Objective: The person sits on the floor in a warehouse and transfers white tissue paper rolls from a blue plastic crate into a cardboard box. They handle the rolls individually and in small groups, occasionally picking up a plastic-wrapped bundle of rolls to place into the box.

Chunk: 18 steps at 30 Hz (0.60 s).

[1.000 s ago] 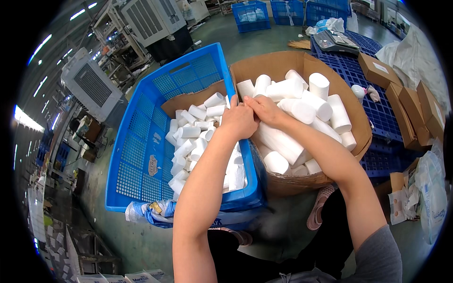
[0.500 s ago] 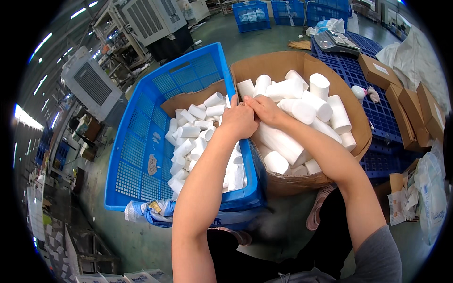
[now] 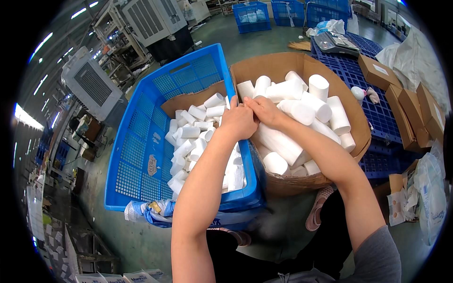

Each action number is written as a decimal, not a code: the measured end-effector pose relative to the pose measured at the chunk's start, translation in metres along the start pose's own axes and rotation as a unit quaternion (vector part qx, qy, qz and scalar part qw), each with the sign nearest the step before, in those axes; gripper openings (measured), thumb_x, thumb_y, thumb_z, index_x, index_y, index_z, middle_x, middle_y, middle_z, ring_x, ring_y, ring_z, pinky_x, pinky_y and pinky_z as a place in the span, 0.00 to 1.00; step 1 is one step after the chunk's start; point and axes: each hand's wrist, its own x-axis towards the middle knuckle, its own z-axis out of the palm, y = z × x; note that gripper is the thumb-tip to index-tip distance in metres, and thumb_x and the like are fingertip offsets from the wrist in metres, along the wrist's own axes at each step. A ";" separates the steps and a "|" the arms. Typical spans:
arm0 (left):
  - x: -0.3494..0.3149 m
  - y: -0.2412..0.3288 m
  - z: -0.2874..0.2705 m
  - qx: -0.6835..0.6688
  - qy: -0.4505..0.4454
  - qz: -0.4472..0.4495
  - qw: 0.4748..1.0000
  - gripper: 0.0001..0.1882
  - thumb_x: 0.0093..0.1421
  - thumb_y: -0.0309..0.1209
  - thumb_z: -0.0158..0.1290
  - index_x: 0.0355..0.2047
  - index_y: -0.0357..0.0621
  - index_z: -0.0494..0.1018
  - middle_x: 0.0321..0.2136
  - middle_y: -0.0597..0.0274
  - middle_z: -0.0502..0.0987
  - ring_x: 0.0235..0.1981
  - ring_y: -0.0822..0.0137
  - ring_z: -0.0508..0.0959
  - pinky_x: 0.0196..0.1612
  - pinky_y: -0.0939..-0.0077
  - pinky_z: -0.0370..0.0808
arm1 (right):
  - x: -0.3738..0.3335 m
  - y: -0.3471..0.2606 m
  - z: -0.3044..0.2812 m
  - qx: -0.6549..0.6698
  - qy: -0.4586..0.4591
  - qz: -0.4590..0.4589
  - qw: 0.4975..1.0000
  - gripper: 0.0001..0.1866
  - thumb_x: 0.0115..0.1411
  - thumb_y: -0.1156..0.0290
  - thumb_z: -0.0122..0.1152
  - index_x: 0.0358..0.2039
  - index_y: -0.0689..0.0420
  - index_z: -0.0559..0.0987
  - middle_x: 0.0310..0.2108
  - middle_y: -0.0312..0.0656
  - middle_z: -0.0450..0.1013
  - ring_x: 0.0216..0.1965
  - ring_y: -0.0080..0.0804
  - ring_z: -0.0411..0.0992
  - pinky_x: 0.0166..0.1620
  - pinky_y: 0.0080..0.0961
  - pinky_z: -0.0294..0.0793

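Note:
My left hand (image 3: 239, 120) and my right hand (image 3: 265, 111) meet over the place where a blue plastic crate (image 3: 226, 70) and a cardboard box (image 3: 347, 70) stand side by side. Both have curled fingers, with the thumbs close together; whatever lies between them is hidden. The left one sits at the crate's right rim, the right one just over the box's near-left part. Many short white rolls (image 3: 188, 132) fill the crate, lying every way. Larger white rolls (image 3: 284, 89) are heaped in the box, some beneath my right wrist.
A blue pallet (image 3: 373, 113) at the right carries a scale (image 3: 336, 43) and small brown cartons (image 3: 377, 70). Crumpled plastic bags (image 3: 430, 188) lie at the lower right. Grey air coolers (image 3: 92, 85) stand at the left, more blue crates (image 3: 251, 18) at the back.

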 end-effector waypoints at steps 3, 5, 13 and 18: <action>0.000 0.001 -0.001 -0.001 0.002 -0.001 1.000 0.23 0.55 0.37 0.47 0.46 0.32 0.70 0.46 0.45 0.74 0.60 0.39 0.58 0.54 0.54 0.69 | 0.000 -0.001 0.000 0.000 0.001 0.003 1.000 0.31 0.63 0.49 0.40 0.26 0.65 0.79 0.22 0.50 0.76 0.26 0.38 0.73 0.34 0.30 0.71; 0.000 0.000 0.000 0.001 0.002 -0.003 1.000 0.23 0.55 0.37 0.46 0.46 0.33 0.70 0.46 0.45 0.74 0.60 0.38 0.58 0.54 0.54 0.69 | -0.001 -0.002 0.000 0.001 0.002 0.003 1.000 0.31 0.63 0.49 0.40 0.26 0.65 0.80 0.23 0.50 0.76 0.26 0.38 0.73 0.34 0.30 0.71; 0.000 0.002 -0.003 -0.001 -0.011 -0.007 1.000 0.24 0.56 0.38 0.47 0.48 0.33 0.70 0.47 0.46 0.73 0.61 0.39 0.57 0.55 0.55 0.68 | 0.001 0.001 0.000 -0.013 0.006 -0.001 1.000 0.31 0.63 0.49 0.40 0.26 0.65 0.80 0.23 0.51 0.75 0.26 0.40 0.73 0.35 0.31 0.71; 0.000 0.000 -0.002 0.000 -0.017 -0.008 1.000 0.24 0.56 0.38 0.46 0.48 0.33 0.69 0.47 0.46 0.73 0.61 0.39 0.57 0.55 0.55 0.68 | 0.001 0.001 0.001 -0.008 0.004 -0.001 1.000 0.31 0.63 0.49 0.40 0.26 0.65 0.79 0.23 0.51 0.75 0.26 0.40 0.73 0.34 0.31 0.71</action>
